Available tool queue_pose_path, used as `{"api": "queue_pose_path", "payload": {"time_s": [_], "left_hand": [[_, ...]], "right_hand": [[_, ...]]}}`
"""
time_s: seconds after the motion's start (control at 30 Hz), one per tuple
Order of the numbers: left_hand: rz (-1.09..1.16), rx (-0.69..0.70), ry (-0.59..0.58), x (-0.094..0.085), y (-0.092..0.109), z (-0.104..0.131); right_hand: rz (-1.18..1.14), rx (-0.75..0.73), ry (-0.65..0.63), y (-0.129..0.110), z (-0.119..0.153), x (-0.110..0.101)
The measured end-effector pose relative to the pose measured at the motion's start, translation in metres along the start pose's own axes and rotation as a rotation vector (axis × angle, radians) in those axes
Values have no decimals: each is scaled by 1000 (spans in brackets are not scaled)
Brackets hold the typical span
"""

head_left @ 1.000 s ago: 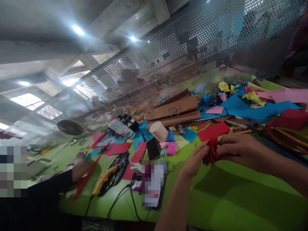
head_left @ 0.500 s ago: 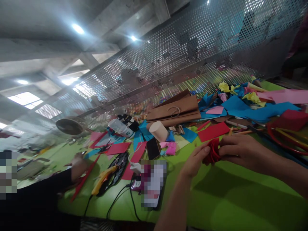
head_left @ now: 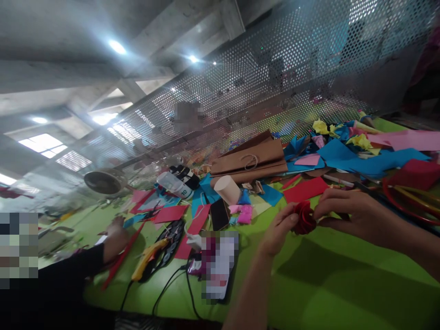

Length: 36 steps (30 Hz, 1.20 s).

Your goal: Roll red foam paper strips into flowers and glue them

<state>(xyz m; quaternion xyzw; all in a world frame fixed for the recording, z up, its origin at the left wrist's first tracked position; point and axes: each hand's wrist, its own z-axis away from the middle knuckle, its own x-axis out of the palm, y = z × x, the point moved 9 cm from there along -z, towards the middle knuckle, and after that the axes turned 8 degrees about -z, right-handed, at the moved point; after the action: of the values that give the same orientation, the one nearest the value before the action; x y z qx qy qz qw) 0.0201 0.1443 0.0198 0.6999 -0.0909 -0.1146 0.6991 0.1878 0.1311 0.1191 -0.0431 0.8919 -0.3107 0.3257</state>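
A red paper flower (head_left: 304, 217) with curled, layered petals is held above the green table. My left hand (head_left: 280, 227) grips it from the left, thumb and fingers pressed on its side. At the flower's right edge, my right hand (head_left: 347, 208) pinches a petal between thumb and fingertips; the exact contact is small and partly hidden. Behind the hands lies a flat red paper sheet (head_left: 305, 190).
A phone (head_left: 222, 266), a yellow glue gun (head_left: 150, 259) with cables, and a cream cylinder (head_left: 227, 189) lie left of my hands. Brown folded paper (head_left: 249, 160) and blue paper (head_left: 364, 158) lie behind. Red-handled scissors (head_left: 388, 192) are at right. A co-worker's hand (head_left: 116, 238) is at left.
The red flower has turned, showing its spiral of petals more toward me. My right hand's fingers have shifted slightly, with a wider gap between thumb and fingers.
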Motion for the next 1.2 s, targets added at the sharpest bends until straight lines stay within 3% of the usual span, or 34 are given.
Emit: {"api": "queue_pose_path", "payload": {"time_s": [0.3,0.4,0.53,0.7,0.9,1.2], "left_hand": [[-9,10,11,2,3,-1],[-40,72,-12,8,18,1],[-202,161,-37,14,36,8],[-465,289,-15,18,51,16],[-751,394,20,28,58,19],[-782,379,34,32,60,22]], "right_hand": [[133,-7,-55,4,2,16],[15,103,-58,9,0,11],[-187,371,25,25,3,-2],[-176,517,-43,36,7,8],[-89,530,-93,35,6,16],[97,349,29,22,10,15]]}}
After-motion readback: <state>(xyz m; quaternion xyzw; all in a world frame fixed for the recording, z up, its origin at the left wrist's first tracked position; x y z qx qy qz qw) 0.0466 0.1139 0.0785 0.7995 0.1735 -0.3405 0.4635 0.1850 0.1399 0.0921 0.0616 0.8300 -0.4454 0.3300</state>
